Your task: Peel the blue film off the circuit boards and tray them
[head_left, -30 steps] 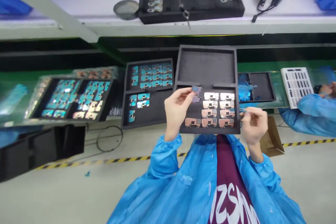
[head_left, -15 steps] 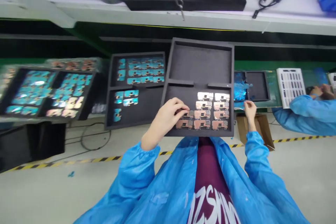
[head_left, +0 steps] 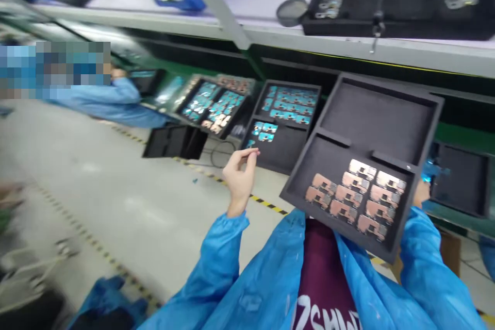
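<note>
Hands held apart?

Yes. Left hand [head_left: 240, 180] is raised with fingertips pinched, nothing seen in them, near a tray of teal circuit boards [head_left: 284, 108]. Right hand [head_left: 421, 193] is shown at the edge of a black foam tray [head_left: 371, 118], its grip hidden.

Where are the copper-toned plates [head_left: 356, 196] placed?

Rows are laid in that tray's nearer compartment.

From where I'm sitting, the black foam tray [head_left: 377, 118] looks totally matt and a bit rough, while the copper-toned metal plates [head_left: 348, 196] in it have a shiny, polished finish. The blue smock [head_left: 247, 289] is thin, glossy synthetic stuff, the maroon shirt [head_left: 323, 252] looks like plain matt cloth, and the painted floor [head_left: 116, 191] is smooth with a slight sheen.
</note>
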A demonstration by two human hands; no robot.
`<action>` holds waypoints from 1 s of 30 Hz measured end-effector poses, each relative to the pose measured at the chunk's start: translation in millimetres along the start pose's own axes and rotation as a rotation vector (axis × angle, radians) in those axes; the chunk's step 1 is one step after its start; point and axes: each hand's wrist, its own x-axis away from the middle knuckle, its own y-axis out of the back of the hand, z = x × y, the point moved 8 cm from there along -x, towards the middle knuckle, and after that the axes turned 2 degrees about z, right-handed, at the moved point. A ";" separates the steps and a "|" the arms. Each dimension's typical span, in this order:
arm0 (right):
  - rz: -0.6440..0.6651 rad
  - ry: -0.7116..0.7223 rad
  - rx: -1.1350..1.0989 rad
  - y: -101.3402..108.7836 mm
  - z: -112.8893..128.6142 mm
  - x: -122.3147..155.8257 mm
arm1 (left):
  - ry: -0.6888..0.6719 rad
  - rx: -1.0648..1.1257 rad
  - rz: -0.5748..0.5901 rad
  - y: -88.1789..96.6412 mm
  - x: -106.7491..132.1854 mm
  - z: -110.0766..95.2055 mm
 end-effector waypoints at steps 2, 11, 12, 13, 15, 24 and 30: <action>-0.102 -0.049 -0.022 0.1 -5.8 -4.2 | 0.100 -0.171 0.080 -7.2 -14.9 48.6; -0.294 -0.080 0.094 71.1 -14.2 51.0 | -0.044 -0.390 0.567 -84.6 -81.1 105.6; -0.295 -0.068 0.104 82.2 -14.8 65.4 | -0.054 -0.402 0.591 -87.1 -85.3 105.6; -0.302 -0.063 0.102 93.5 -15.9 80.8 | -0.059 -0.409 0.604 -87.8 -89.2 105.8; -0.328 -0.060 0.068 115.3 -16.3 112.2 | -0.058 -0.413 0.608 -86.0 -96.9 106.9; -0.400 0.124 -0.188 161.2 123.3 215.0 | 0.180 0.182 0.422 -53.4 -68.0 42.5; 0.175 0.498 -0.334 80.2 273.0 253.0 | 0.188 0.766 0.787 -86.2 56.9 -126.0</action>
